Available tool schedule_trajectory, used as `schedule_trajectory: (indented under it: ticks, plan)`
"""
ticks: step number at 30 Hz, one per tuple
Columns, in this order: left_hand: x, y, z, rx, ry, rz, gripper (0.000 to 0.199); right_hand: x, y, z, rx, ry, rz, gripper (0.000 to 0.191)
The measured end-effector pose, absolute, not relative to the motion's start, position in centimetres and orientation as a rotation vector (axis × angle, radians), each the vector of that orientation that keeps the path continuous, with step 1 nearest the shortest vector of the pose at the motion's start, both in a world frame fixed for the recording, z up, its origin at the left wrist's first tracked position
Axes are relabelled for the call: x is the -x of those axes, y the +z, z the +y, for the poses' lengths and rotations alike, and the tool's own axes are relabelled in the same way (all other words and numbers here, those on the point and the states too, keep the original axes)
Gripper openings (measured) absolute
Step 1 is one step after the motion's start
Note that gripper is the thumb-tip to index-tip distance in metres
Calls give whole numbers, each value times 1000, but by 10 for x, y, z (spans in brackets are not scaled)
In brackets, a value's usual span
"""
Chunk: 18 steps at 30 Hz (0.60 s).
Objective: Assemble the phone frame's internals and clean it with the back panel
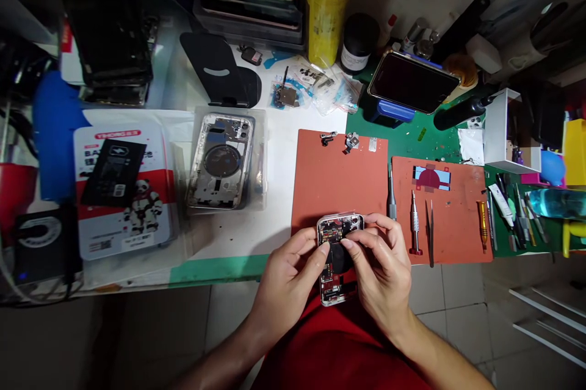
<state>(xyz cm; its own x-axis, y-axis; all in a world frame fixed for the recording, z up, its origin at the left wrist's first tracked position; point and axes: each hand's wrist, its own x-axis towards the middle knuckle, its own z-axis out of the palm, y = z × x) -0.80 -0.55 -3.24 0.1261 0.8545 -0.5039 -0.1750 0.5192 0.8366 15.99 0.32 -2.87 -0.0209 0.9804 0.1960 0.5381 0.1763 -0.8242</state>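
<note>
A cluttered bench point(279, 173) stands over a tiled floor point(464, 326). At its near edge is an opened phone point(339, 259), partly covered by the hands: the left hand point(290, 274) grasps its left side, while the right hand's point(387, 271) fingers touch its upper right, their grasp unclear. Beyond lies an orange mat point(339, 182); right, a screwdriver point(414, 225) and tweezers point(430, 234); left, a phone housing point(222, 161) and black battery point(114, 172). Farther, a propped phone point(413, 82) and yellow can point(326, 24) stand.

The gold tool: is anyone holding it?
No, the gold tool lies on the reddish mat; the left hand and right hand hold the opened phone.
</note>
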Motion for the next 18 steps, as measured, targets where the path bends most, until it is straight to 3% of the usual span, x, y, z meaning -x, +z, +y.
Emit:
schedule_trajectory:
  ticks: [13, 18]
  plan:
    - [5, -29, -1, -718, 845, 1252, 31, -160, -25, 3, 1475, 701, -1658, 21]
    - [6, -28, -2, -720, 839, 1260, 31, -155, -21, 3, 1532, 686, -1626, 9]
